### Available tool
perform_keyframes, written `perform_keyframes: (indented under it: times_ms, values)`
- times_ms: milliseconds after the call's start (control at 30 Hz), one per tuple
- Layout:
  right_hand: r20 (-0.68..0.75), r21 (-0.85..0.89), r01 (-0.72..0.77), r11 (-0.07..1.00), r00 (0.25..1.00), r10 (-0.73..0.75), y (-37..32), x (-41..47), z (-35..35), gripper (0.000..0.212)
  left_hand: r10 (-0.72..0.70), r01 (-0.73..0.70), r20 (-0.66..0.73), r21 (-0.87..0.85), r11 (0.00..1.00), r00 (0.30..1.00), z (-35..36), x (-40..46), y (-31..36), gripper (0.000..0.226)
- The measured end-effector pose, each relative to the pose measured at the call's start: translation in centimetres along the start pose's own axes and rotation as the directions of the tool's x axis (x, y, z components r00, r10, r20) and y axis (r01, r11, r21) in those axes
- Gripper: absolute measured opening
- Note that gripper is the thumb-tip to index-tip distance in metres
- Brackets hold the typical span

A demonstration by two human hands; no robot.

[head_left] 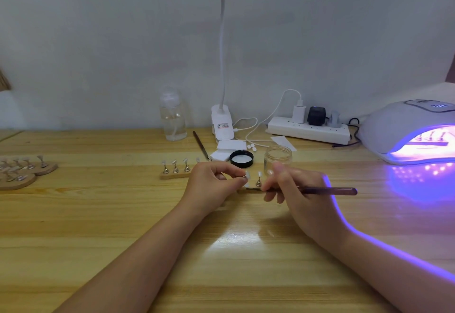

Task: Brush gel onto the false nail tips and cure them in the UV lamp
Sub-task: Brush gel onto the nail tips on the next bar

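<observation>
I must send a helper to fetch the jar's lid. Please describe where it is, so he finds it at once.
Start at the white clip lamp by the wall. Just in front of its base, left of the open clear jar, lies the lid. It is the only round black thing there, with a white inside facing up.

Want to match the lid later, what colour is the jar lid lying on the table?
Black, with a pale inner liner; the lid shows in the head view.

The table (98, 214) is showing a glossy, smooth varnished wood finish. The UV lamp (384, 128) is presenting a smooth matt plastic shell. The jar (277, 157) is appearing as clear glossy plastic or glass, its lid (241, 159) as black plastic.
</observation>
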State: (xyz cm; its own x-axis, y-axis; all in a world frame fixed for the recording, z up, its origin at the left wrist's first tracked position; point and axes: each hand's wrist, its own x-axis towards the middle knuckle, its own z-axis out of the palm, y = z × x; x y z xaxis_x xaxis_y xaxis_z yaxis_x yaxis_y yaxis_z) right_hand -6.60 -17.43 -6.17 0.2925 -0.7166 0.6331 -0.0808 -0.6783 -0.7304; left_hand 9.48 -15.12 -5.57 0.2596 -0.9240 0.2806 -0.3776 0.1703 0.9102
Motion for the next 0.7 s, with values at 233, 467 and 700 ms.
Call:
perform_keyframes:
  times_ms: [233,467,700]
  values:
    - [-0.048,0.023,-0.001,1.000,0.999,0.002,-0.48,0.29,-0.38,0.011,0.014,-0.013,0.014,-0.023,1.000,1.000,-0.12,-0.04,-0.04,0.017]
    - [0.037,-0.198,0.025,0.980,0.999,-0.018,-0.52,0.21,-0.31,0.020,0.015,-0.015,0.011,-0.038,0.999,1.000,-0.08,-0.01,0.17,0.020]
    - [0.015,0.006,0.014,1.000,1.000,-0.014,-0.23,-0.06,-0.35,0.043,0.005,-0.004,0.011,-0.025,1.000,1.000,-0.08,-0.12,0.23,0.017]
